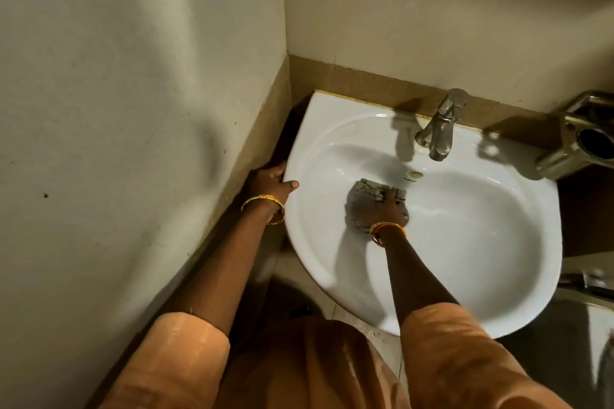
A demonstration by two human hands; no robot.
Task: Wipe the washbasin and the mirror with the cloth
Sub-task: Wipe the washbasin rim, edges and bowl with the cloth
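The white washbasin (481, 242) fills the centre and right of the head view, fixed to the wall. My right hand (388, 207) lies inside the bowl, pressed flat on a grey patterned cloth (363, 197) just below the overflow hole. The cloth is partly hidden under my fingers. My left hand (274, 181) grips the basin's left rim, thumb on top, fingers curled under the edge. Both wrists carry gold bangles. No mirror is in view.
A chrome tap (442, 124) stands at the back of the basin. A metal fitting (578, 139) juts out at the right. A wall (133, 109) closes in on the left, leaving a narrow gap beside the rim. Tiled floor shows below.
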